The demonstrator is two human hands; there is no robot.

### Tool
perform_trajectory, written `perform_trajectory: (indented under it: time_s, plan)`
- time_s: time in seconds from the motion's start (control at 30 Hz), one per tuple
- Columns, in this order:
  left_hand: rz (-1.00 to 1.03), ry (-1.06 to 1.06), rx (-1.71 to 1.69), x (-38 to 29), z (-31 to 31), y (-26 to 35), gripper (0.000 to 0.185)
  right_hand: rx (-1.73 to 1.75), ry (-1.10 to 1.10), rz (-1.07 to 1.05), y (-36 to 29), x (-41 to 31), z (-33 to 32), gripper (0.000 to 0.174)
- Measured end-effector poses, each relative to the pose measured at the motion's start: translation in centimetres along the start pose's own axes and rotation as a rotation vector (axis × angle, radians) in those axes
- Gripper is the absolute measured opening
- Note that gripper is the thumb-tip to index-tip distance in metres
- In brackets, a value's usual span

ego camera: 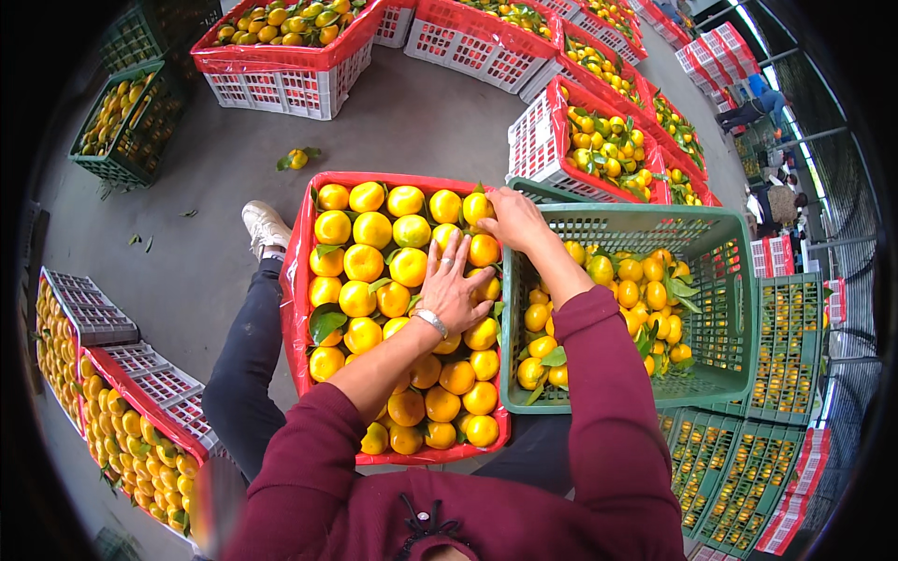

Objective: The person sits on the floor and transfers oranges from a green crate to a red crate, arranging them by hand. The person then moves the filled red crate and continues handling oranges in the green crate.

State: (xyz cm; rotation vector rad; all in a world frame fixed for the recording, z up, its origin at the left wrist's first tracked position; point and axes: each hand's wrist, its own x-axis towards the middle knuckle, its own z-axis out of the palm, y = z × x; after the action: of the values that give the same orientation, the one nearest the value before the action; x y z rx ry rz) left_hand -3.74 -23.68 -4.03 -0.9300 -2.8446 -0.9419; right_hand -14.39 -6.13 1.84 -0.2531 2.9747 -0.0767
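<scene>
Before me stands a crate lined with red plastic film (297, 294), filled with rows of mandarin oranges (363, 263), some with leaves. My left hand (454, 284) lies spread on the fruit right of the middle, palm down, with a ring and a bracelet. At the crate's far right corner, my right hand (520, 219) has its thumb and fingers around a mandarin orange (477, 207) at the end of the top row. Under my right forearm, a green plastic crate (722, 315) holds loose mandarin oranges with leaves (656, 294); its right part is bare.
White crates with red liners (280, 88) full of fruit stand beyond and to the right. More filled crates (140, 449) are at lower left. Green crates (744, 470) stack at right. One leafy mandarin (298, 159) lies on the floor. People (761, 111) are in the far right background.
</scene>
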Motion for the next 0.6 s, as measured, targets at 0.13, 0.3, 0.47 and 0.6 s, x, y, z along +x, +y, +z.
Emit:
perform_trajectory:
  time_s: [0.13,0.3,0.47,0.6]
  plan:
    - [0.065,0.065,-0.026,0.2,0.1,0.1,0.061,-0.086,-0.032,0.000,0.3,0.2,0.4,0.034]
    - [-0.070,0.177,-0.316,3.9,-3.6,-1.8,0.052,-0.146,0.007,-0.027,0.5,-0.3,0.4,0.032]
    - [0.074,0.001,0.190,9.9,-4.3,-7.5,0.052,-0.120,-0.019,-0.028,-0.6,0.8,0.1,0.035]
    - [-0.014,-0.155,0.362,12.1,-4.4,-5.6,0.057,-0.106,-0.043,0.010,0.6,0.4,0.1,0.036]
